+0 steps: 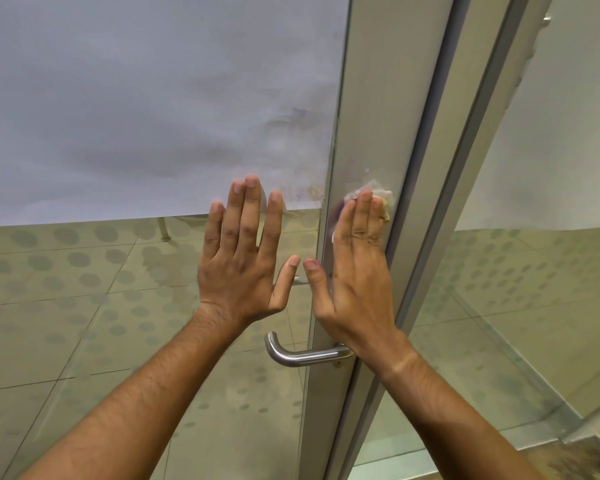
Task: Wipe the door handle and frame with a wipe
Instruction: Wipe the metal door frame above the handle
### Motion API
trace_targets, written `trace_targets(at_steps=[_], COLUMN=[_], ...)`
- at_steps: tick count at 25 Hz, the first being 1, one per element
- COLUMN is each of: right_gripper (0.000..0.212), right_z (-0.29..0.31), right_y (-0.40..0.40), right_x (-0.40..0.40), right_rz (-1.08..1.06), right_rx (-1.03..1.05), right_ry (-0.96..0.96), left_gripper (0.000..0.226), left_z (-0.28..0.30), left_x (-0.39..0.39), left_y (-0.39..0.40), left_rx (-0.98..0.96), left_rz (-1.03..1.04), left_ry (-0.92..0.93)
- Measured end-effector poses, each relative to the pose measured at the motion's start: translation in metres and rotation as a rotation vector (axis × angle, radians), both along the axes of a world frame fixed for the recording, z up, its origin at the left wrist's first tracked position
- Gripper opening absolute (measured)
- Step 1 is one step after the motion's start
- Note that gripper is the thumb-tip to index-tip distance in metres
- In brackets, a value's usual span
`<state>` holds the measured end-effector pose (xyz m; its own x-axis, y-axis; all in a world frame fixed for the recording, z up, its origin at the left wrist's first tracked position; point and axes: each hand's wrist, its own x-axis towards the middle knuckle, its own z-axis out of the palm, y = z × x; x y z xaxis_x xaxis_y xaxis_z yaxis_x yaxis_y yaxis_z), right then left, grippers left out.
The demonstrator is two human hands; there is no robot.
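A glass door has a pale metal frame (374, 126) running up its right side. My right hand (355, 258) lies flat on that frame and presses a crumpled white wipe (378, 194) against it; the wipe shows above my fingertips. My left hand (243, 251) rests flat on the glass just left of the frame, fingers spread, with nothing in it. A brushed steel lever handle (293, 355) juts out of the frame below both hands, its base partly hidden by my right wrist.
The upper glass (153, 98) carries a frosted grey film with smudges near the frame. A second metal post (465, 168) and another glass panel (541, 289) stand to the right. A dotted tiled floor (66, 306) shows through the lower glass.
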<state>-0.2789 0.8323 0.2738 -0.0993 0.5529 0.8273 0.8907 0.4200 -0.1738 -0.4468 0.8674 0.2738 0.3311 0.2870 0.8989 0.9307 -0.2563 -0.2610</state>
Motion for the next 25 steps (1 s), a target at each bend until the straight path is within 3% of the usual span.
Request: trace_targets(at_steps=[4, 10, 16, 22, 25], right_gripper=[0.076, 0.076, 0.077, 0.075, 0.075], right_z=[-0.028, 0.0, -0.046, -0.015, -0.017], right_y=[-0.015, 0.0, -0.025, -0.01, -0.007], right_x=[0.021, 0.011, 0.023, 0.022, 0.035], right_rz=[0.012, 0.01, 0.027, 0.114, 0.139], right_rx=[-0.094, -0.008, -0.188, -0.087, -0.084], right_ry=[-0.214, -0.021, -0.261, -0.159, -0.219], left_gripper=[0.089, 0.088, 0.089, 0.088, 0.088], left_z=[0.0, 0.001, 0.001, 0.001, 0.001], left_x=[0.0, 0.0, -0.001, 0.0, 0.0], left_y=[0.001, 0.0, 0.0, -0.001, 0.0], left_rx=[-0.002, -0.004, -0.01, -0.015, -0.011], left_rz=[0.0, -0.002, 0.007, 0.009, 0.007], left_ry=[0.001, 0.0, -0.001, 0.0, 0.007])
